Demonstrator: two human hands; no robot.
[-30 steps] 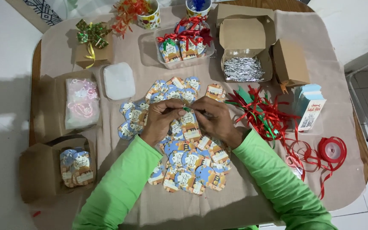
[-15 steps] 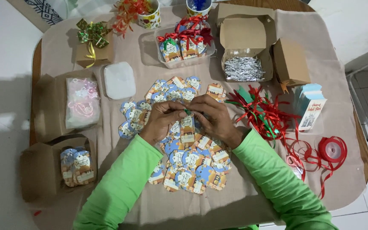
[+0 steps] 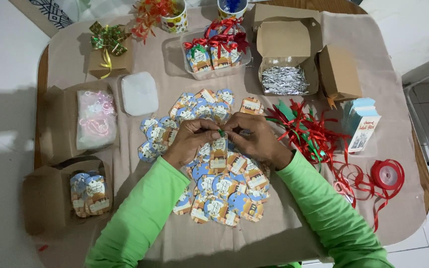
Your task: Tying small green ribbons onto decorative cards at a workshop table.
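Along the left edge of the cloth-covered table (image 3: 294,238), an open brown box (image 3: 50,198) holds a stack of printed tags, and above it a second box carries a clear bag of pink ribbon (image 3: 96,119) beside a white square lid (image 3: 139,93). At centre, the left hand (image 3: 189,141) and the right hand (image 3: 254,140) meet fingertip to fingertip, both pinched narrow on a green ribbon (image 3: 221,132) at the top of one gift tag (image 3: 219,153), which hangs just below the fingers over the loose tag pile (image 3: 214,193).

The knot probably wants steady, even tension from both sides, with the tag kept lifted clear so no neighbouring tag catches in the loop; the strip is small, so short pulls seem safer than one hard tug.

Behind the hands, a clear tub (image 3: 217,54) holds finished tags with red bows, flanked by two cups. Further right, a brown box of silver shred (image 3: 284,79) sits open, and a tangle of red and green ribbon strips (image 3: 309,131) lies just beside the right wrist, near enough to snag. A red ribbon spool (image 3: 387,174) rests near the right edge.
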